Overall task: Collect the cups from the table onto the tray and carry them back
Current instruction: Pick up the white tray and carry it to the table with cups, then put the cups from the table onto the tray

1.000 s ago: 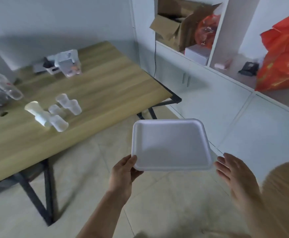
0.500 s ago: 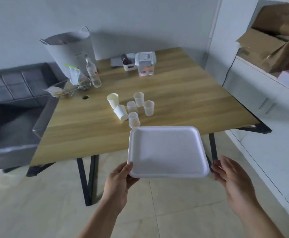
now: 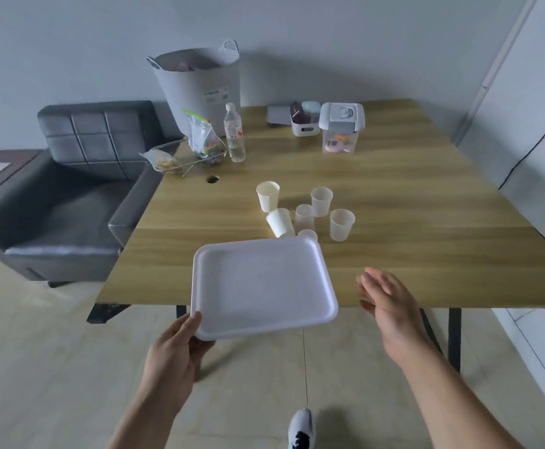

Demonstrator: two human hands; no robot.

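Observation:
My left hand (image 3: pixel 177 345) grips the near left corner of an empty white foam tray (image 3: pixel 261 286), held over the front edge of the wooden table (image 3: pixel 426 254). My right hand (image 3: pixel 387 303) hovers open just right of the tray, not touching it. Several small cups stand in a cluster behind the tray: a white paper cup (image 3: pixel 268 196), a second tilted paper cup (image 3: pixel 280 222), and translucent plastic cups (image 3: pixel 321 201) (image 3: pixel 341 224) (image 3: pixel 304 217). One more plastic cup (image 3: pixel 308 234) is mostly hidden behind the tray's far edge.
At the table's back stand a grey tub (image 3: pixel 199 85), a water bottle (image 3: pixel 234 134), a wire basket with snack bags (image 3: pixel 190 153), a small white bin (image 3: pixel 305 123) and a lidded clear container (image 3: pixel 340 128). A dark sofa (image 3: pixel 70 189) is left; white cabinets (image 3: pixel 543 196) right.
The view has swung from the cabinets to face the table and come closer. The tray now overlaps the table's front edge, and my right hand has drifted away from the tray's edge.

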